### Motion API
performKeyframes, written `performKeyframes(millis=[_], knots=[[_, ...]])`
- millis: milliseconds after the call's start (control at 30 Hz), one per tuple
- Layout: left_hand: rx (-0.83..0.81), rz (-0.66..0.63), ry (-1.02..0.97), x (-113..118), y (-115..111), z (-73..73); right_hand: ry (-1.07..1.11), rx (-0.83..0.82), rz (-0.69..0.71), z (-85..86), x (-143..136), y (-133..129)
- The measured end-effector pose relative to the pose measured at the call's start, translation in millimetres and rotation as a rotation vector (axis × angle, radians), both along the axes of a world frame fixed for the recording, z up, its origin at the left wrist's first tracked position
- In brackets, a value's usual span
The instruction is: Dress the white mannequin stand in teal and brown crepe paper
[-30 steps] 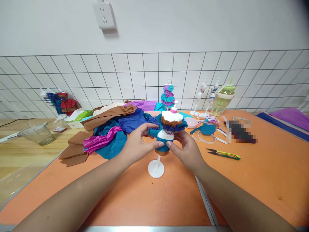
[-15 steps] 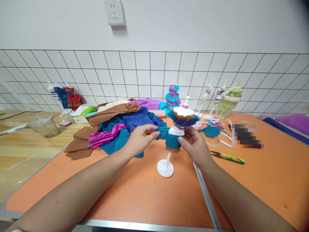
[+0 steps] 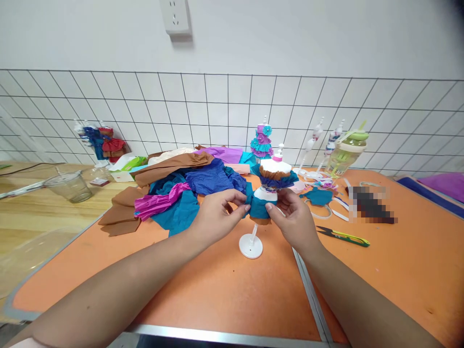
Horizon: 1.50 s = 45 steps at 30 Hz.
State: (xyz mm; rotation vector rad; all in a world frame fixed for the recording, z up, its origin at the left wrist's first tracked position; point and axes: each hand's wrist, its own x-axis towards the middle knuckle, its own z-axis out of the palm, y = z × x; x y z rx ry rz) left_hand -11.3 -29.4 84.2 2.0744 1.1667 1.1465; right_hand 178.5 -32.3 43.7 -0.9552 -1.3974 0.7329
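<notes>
A small white dress form on a round white base stands on the orange table, with brown and dark blue ruffles at its chest and waist. Teal paper wraps round its hips over a brown layer. My left hand pinches the loose end of the teal paper at the form's left side. Against the right side of the hips, my right hand presses the teal paper with its thumb in front; its other fingers are partly hidden behind the form.
Crumpled coloured paper is piled at the back left. Green-and-black snips, a teal scrap and a pixelated dark object lie right. Behind stand a decorated form and a green-lidded bottle.
My left hand has moved right, closer to the form, and less teal paper sticks out. The form's base sits slightly higher and further right in the view.
</notes>
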Motion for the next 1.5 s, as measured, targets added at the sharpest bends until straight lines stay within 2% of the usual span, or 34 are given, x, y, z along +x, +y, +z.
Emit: performKeyframes(millis=[200, 467, 633, 767, 867, 1100, 1167, 1333, 1433, 1500], knots=[[0.013, 0.010, -0.017, 2.8, -0.6, -6.0, -0.051, 0.020, -0.028, 0.7, -6.1, -6.8], [-0.044, -0.196, -0.059, 3.6, 2.1, -4.9, -0.044, 0.023, -0.028, -0.6, -0.3, -1.5], [-0.064, -0.205, -0.111, 5.3, 5.6, -9.5, -0.073, 0.009, -0.005, 1.1, -1.6, -3.3], [0.083, -0.141, -0.053, 3.0, 7.0, -10.1, -0.078, 0.014, 0.016, 2.8, -2.8, -5.0], [0.176, -0.139, -0.093, 0.2, 9.6, -9.4, -0.071, 0.023, 0.031, 3.5, -2.2, -4.9], [-0.032, -0.176, -0.274, -3.4, 17.0, -7.8, -0.064, 0.018, 0.047, 4.7, -3.0, -6.3], [-0.108, -0.220, -0.333, -3.7, 18.1, -7.5, -0.075, 0.027, 0.073, 5.1, -2.9, -6.5], [-0.324, -0.331, -0.329, -4.0, 16.2, -4.4, -0.098, 0.042, 0.141, 5.8, -0.8, -7.0], [-0.325, -0.395, -0.344, -4.1, 13.7, -1.7, -0.111, 0.030, 0.146, 5.0, -0.9, -7.9], [-0.254, -0.368, -0.287, -5.0, 12.6, 0.4, -0.087, 0.018, 0.151, 4.0, -2.0, -8.5]])
